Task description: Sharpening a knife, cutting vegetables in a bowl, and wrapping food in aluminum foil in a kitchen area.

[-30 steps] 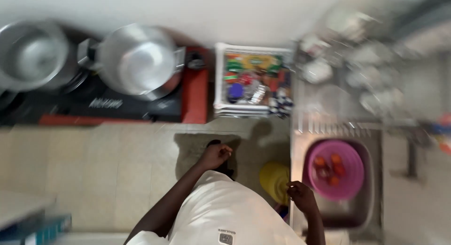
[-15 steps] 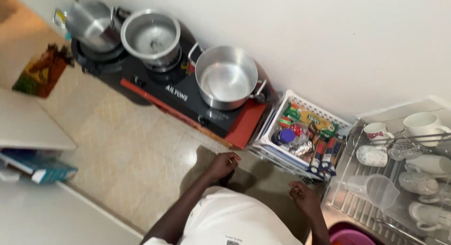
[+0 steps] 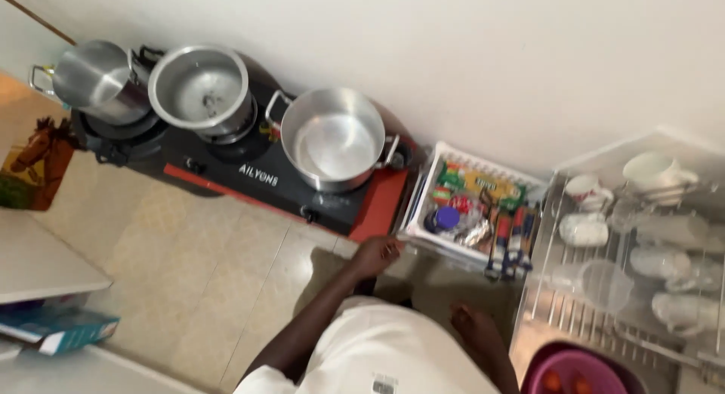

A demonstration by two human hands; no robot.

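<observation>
Two bare hands low centre: left hand (image 3: 375, 254) loosely curled, empty, just beside the white wire basket of packets and jars (image 3: 420, 213). Right hand (image 3: 474, 326) hangs loosely closed, holding nothing, near the white dish rack (image 3: 563, 288). Three steel pots on the black-and-red stove (image 3: 249, 175), upper left.

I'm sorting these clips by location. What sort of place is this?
Most likely a home kitchen: steel pots sit on a black tabletop stove, a white basket holds packets, and a dish rack holds cups.
</observation>
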